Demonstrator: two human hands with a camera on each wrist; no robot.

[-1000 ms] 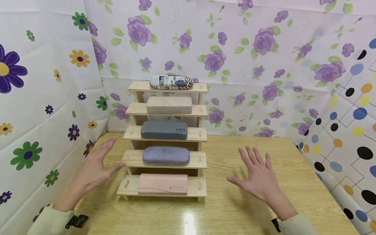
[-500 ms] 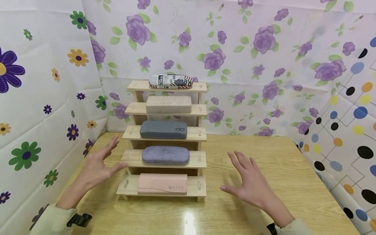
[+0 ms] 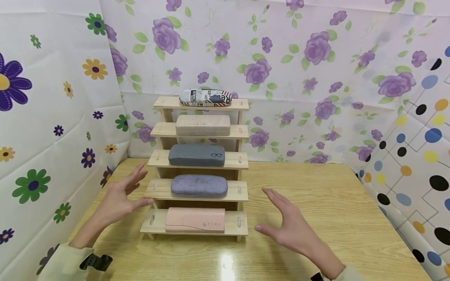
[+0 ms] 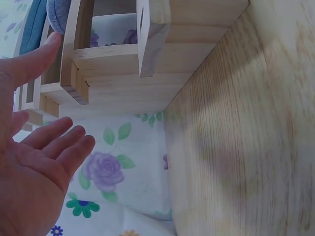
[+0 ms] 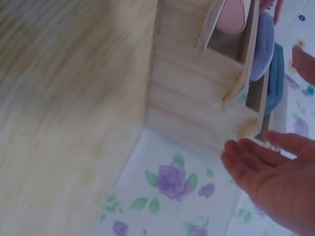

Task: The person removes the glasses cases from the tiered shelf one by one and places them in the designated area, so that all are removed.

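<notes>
A five-tier pale wooden rack stands on the table with one glasses case on each step. From the top down come a newspaper-print case, a cream case, a grey-blue case with a glasses drawing, a lavender case and a pink case. My left hand is at the rack's left side, fingers relaxed and thumb tip near the second-lowest step. To the right of the rack, my right hand hovers with thumb and fingers spread apart. Neither holds anything.
The wood-grain table extends right of the rack. Behind it hangs a purple-rose cloth. A flower-print cloth borders the left side, and a dotted cloth the right.
My right hand has moved left toward the rack and turned its palm inward. The left hand has shifted slightly right. The rack and cases stay where they were.
</notes>
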